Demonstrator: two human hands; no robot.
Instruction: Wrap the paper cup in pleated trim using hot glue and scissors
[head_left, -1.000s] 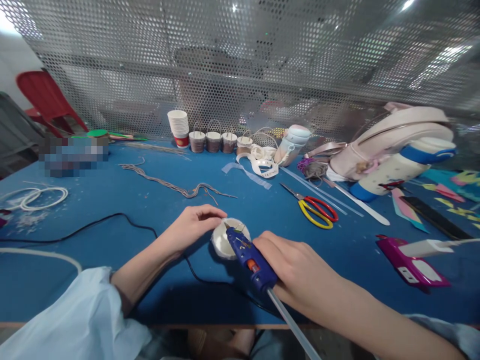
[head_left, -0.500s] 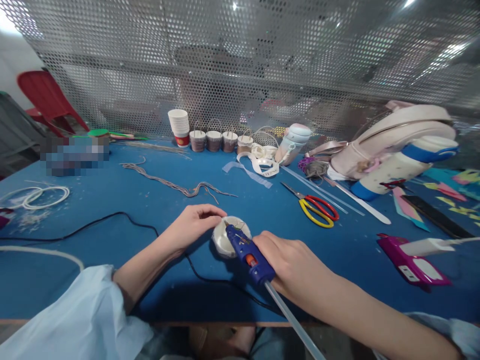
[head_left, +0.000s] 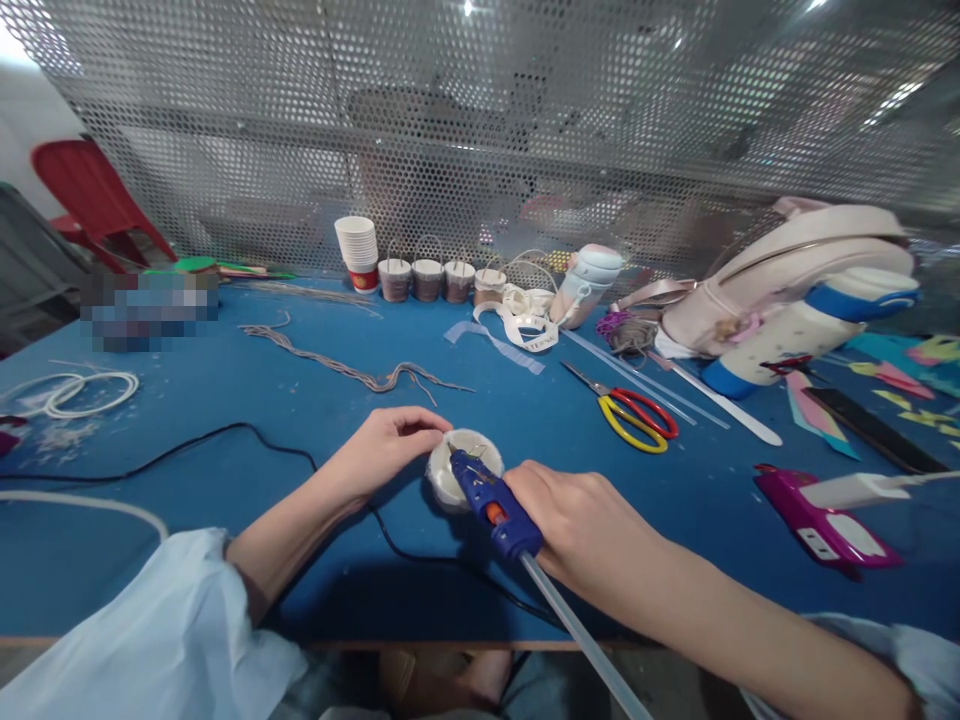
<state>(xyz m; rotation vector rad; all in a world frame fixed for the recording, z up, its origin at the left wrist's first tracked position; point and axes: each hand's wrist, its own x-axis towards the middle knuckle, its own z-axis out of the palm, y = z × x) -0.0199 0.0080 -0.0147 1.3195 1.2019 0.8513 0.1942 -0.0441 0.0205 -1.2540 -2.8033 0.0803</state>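
Note:
My right hand [head_left: 559, 510] is wrapped round a blue hot glue gun [head_left: 480, 492] with an orange part in its body. A long translucent glue stick [head_left: 581, 632] sticks out of its rear end toward me. The gun's nozzle points into the mouth of a small white cup [head_left: 444, 492], near its inner wall. My left hand [head_left: 390, 445] holds the cup's left rim, thumb and fingers closed at its edge; some fingertips are hidden behind it. A thin loop shows inside the cup, partly covered by the gun.
A black cord [head_left: 420, 560] runs under my arms. Twisted grey-brown cords [head_left: 360, 375], scissors [head_left: 637, 415], a purple power strip [head_left: 825, 520] and a white bottle [head_left: 787, 335] lie around. Small wrapped cups [head_left: 427, 282] and stacked paper cups [head_left: 358, 250] line the perforated metal panel [head_left: 285, 150].
The glue gun's rear and my right hand have shifted slightly left and up. The nozzle stays inside the cup, and my left hand keeps its place at the rim.

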